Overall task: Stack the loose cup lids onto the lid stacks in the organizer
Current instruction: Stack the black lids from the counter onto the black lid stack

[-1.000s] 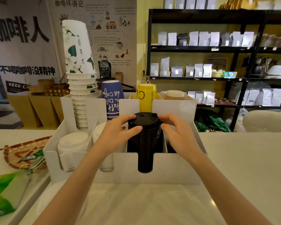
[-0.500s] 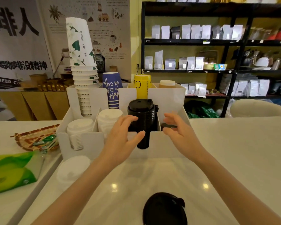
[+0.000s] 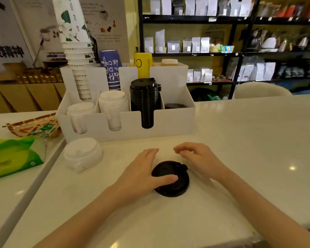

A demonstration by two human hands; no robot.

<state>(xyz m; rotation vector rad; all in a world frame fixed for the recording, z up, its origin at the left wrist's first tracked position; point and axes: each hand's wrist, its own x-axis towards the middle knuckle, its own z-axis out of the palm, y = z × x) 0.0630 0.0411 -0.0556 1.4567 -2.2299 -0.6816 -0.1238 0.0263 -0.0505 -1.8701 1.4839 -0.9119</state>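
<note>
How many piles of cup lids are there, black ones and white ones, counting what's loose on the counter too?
Black: 3, the tall stack, a low one in the end compartment, the loose pile under the left hand.
White: 3, two stacks in the organizer, one loose.
Total: 6.

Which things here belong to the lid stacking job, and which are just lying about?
For the job: loose black lid between the left hand and right hand; loose white lids; black lid stack; white lid stacks; organizer.

Lying about: green packet, woven tray, paper cups.
</note>
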